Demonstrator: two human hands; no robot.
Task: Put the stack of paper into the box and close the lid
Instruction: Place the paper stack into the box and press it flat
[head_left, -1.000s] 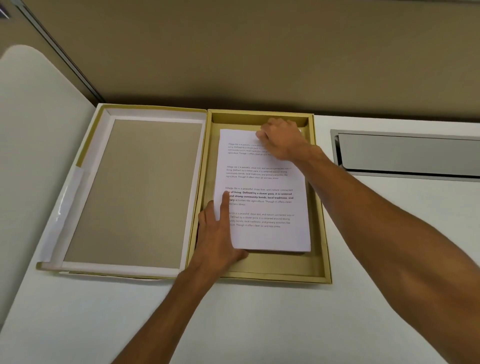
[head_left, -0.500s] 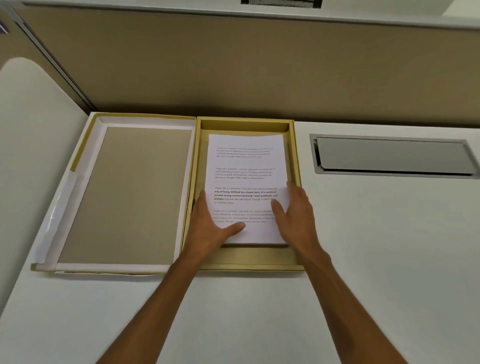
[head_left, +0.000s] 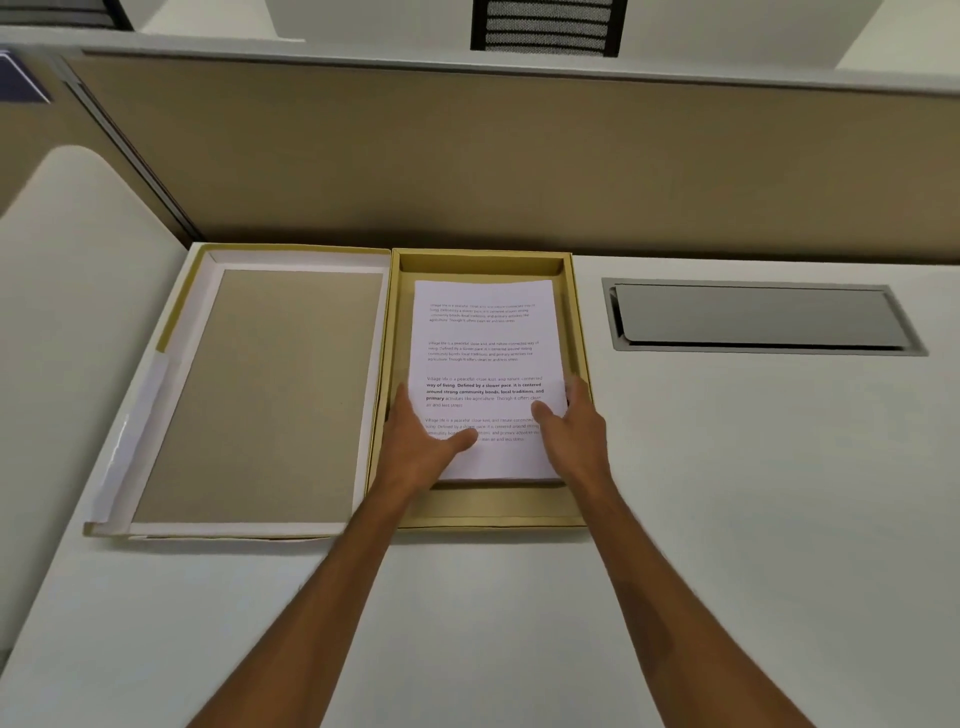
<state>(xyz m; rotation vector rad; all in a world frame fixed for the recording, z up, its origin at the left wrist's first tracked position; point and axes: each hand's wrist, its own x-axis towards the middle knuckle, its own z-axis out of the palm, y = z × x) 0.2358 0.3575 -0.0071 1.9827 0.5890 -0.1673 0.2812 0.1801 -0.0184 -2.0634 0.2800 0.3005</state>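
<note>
A white stack of paper (head_left: 485, 353) with printed text lies flat inside the shallow gold box (head_left: 483, 512). It sits a little toward the box's far end. The hinged lid (head_left: 260, 395) lies open flat to the left, its grey-brown inside facing up. My left hand (head_left: 421, 441) grips the stack's near left edge, thumb on the top sheet. My right hand (head_left: 576, 436) grips the near right edge, thumb on top and fingers down between the paper and the box wall.
The box rests on a white desk (head_left: 727, 519) against a tan partition (head_left: 519, 156). A grey cable hatch (head_left: 758, 317) is set into the desk to the right. A black mesh chair back (head_left: 545, 26) shows beyond the partition.
My right hand came from the stack's far edge to its near right side. My left hand stayed at the near left edge. The view tilted upward.
</note>
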